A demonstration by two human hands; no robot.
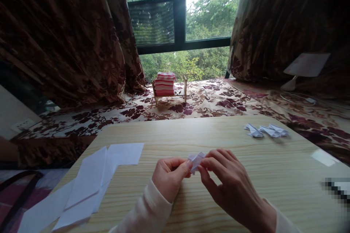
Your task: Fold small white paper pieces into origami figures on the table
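Between my two hands is a small piece of folded white paper (195,161), held just above the wooden table. My left hand (171,175) pinches its left edge between thumb and curled fingers. On the other side, my right hand (224,177) has thumb and fingertips at the paper's right edge, gripping it. Several loose white paper sheets (86,178) lie overlapping to the left of my hands. At the far right of the table rest some folded white paper pieces (274,130), creased into pointed shapes.
The pale wooden table (164,134) stands before a ledge with a floral cloth (216,100). A small wooden rack (185,90) there carries a stack of pink-and-white cloths (164,84). A white lamp (306,64) stands right. Patterned curtains (62,40) flank the window.
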